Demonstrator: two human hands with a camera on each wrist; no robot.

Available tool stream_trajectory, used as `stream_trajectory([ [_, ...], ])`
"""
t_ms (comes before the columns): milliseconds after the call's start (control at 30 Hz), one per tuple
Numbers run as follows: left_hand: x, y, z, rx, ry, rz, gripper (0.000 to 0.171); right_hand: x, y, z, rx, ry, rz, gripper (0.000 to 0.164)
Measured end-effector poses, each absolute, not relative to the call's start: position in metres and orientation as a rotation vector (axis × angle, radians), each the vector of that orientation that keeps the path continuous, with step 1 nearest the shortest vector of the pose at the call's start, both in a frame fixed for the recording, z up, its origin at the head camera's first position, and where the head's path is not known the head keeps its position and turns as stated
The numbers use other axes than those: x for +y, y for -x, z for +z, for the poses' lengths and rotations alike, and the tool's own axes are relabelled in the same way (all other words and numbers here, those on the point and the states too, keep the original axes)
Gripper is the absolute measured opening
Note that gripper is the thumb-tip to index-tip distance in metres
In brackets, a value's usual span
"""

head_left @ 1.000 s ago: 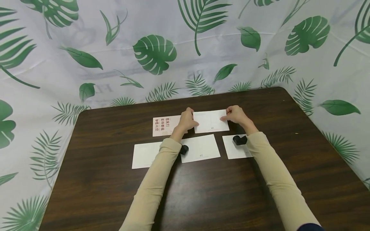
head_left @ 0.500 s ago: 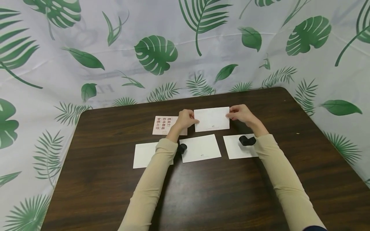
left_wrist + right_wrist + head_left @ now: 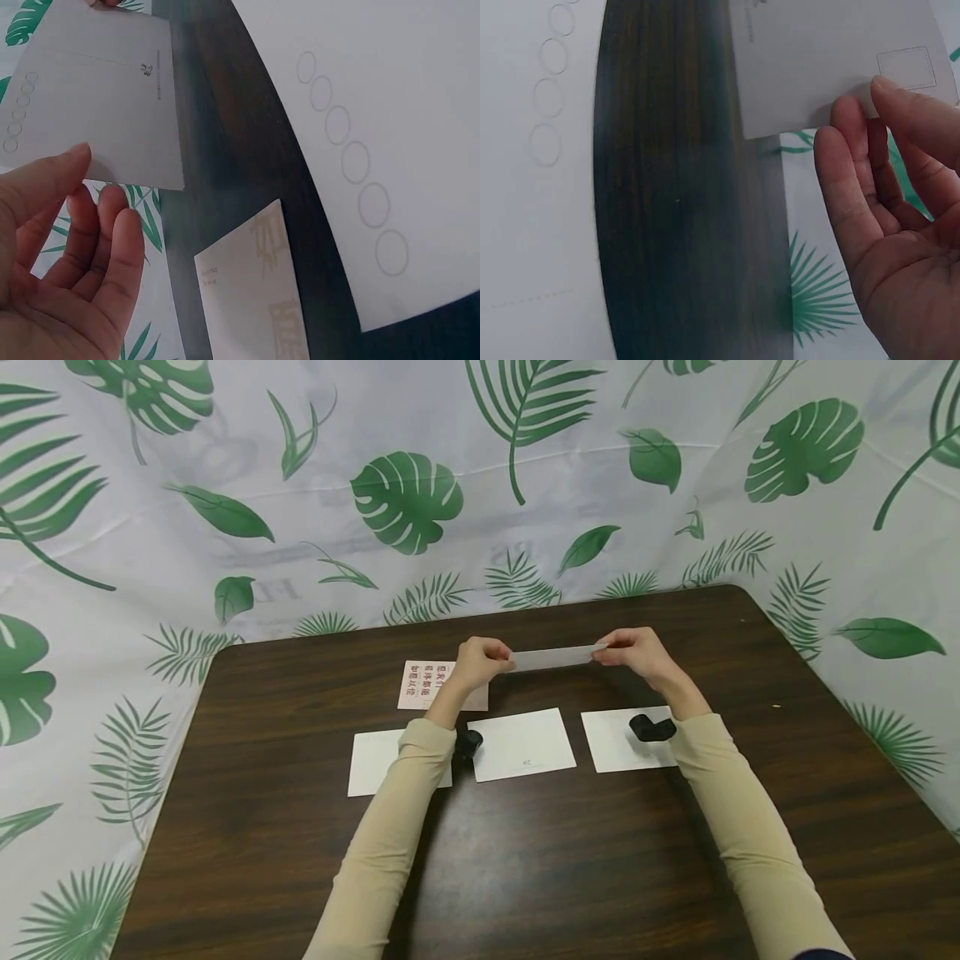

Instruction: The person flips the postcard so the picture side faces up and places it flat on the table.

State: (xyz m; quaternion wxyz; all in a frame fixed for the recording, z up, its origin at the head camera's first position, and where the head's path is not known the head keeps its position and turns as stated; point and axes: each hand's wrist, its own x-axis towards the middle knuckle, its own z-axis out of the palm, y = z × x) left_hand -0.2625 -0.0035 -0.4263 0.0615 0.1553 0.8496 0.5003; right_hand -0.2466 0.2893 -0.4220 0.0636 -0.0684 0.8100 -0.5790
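Both hands hold a white postcard [image 3: 551, 658] by its two short edges, above the far half of the table. It is tilted nearly edge-on, so it looks like a thin strip in the head view. My left hand [image 3: 480, 662] pinches its left end, thumb on the printed side [image 3: 112, 97] with circles and a small logo. At the right end, my right hand [image 3: 639, 656] pinches it near a stamp box, seen in the right wrist view. Under my left forearm lies a card with red characters [image 3: 418, 685], partly hidden.
Three white cards lie in a nearer row: a left card [image 3: 372, 762] partly covered by my sleeve, a middle card [image 3: 525, 747] and a right card [image 3: 613, 742]. They rest on a dark wooden table [image 3: 540, 860]. A leaf-patterned curtain [image 3: 300, 527] stands behind it.
The postcard has tipped from facing the head camera to almost edge-on. Both hands have risen slightly with it, and the right hand has moved a little to the right.
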Motion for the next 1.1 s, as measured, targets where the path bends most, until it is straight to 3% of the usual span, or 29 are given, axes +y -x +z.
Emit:
stream_trajectory([
  [467,-0.006,0.26,-0.432,2.522,-0.402,1.453,0.016,0.294,0.244,-0.434,2.572,0.175,-1.479,0.02],
  [1100,0.003,0.263,-0.443,2.531,-0.503,1.35,0.021,0.291,0.25,-0.45,2.647,0.19,-1.33,0.026],
])
